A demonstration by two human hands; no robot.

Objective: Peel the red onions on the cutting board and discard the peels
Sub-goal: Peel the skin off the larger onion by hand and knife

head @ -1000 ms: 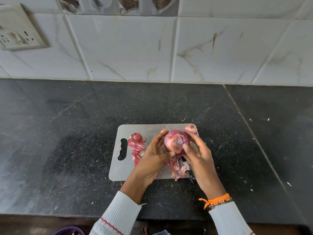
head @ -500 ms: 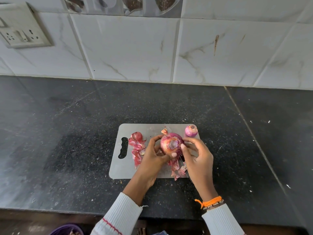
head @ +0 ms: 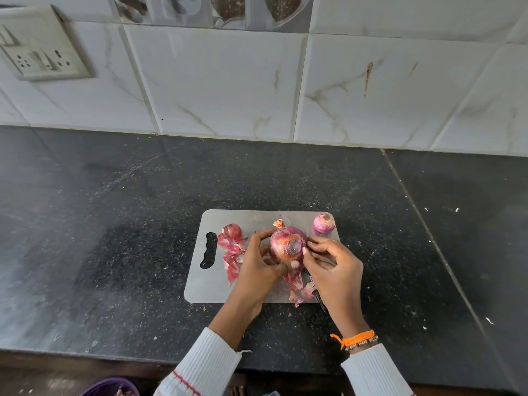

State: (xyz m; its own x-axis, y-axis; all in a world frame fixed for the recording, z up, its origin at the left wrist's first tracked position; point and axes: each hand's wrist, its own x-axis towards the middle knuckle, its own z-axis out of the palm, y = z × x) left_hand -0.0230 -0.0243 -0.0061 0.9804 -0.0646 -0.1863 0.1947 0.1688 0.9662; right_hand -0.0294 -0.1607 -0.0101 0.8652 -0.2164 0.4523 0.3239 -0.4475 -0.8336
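A steel cutting board (head: 257,217) lies on the black counter. Above its middle my left hand (head: 257,265) grips a red onion (head: 281,242) with its cut end turned toward me. My right hand (head: 333,268) pinches at the onion's skin on its right side with thumb and fingertips. A small peeled onion (head: 323,223) stands at the board's far right corner. Another onion piece (head: 233,230) sits at the left among loose red peels (head: 231,252). More peels (head: 298,287) lie under my hands.
A dark knife (head: 317,295) lies on the board's near right edge, mostly hidden under my right hand. The black counter (head: 114,238) is flecked with peel bits. A tiled wall with a socket plate (head: 40,50) rises behind. A purple container (head: 110,388) shows below the counter edge.
My left hand turned the onion, so its cut end faces me more squarely. My right fingers curled from spread across the onion into a pinch at its right side.
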